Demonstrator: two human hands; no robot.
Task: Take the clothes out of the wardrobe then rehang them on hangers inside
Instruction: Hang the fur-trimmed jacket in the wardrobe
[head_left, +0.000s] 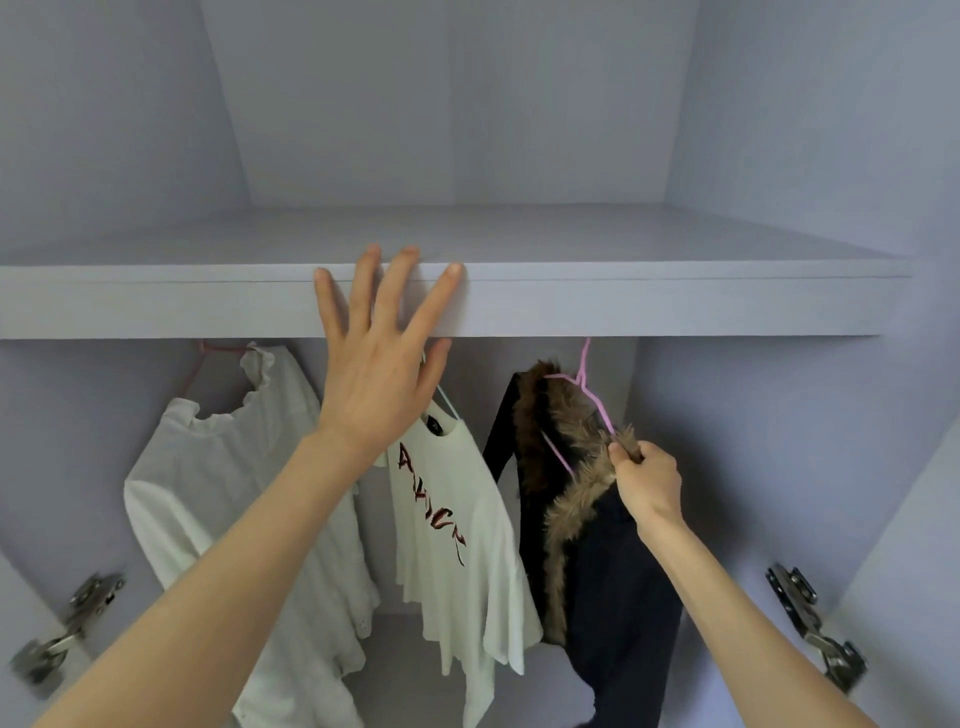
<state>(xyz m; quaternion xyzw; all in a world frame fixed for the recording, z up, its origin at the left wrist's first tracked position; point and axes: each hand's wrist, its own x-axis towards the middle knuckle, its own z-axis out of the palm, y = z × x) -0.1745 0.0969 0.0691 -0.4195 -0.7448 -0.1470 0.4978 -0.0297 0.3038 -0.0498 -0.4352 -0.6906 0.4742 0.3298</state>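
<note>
Three garments hanging under the shelf (571, 306), your right hand (647, 480) at 4 o'clock pinching the fur collar (576, 499) of the dark jacket (618, 597) on its pink hanger (589, 387), your left hand (379, 364) fingers spread flat on the shelf edge at 11 o'clock, white tops at 8 and 6.

Both forearms are bare right down to the wrists, no sleeve showing. The left hand (376, 384) and right hand (649, 480) carry no rings, watch or bracelet; fingernails are short and unpainted.
</note>
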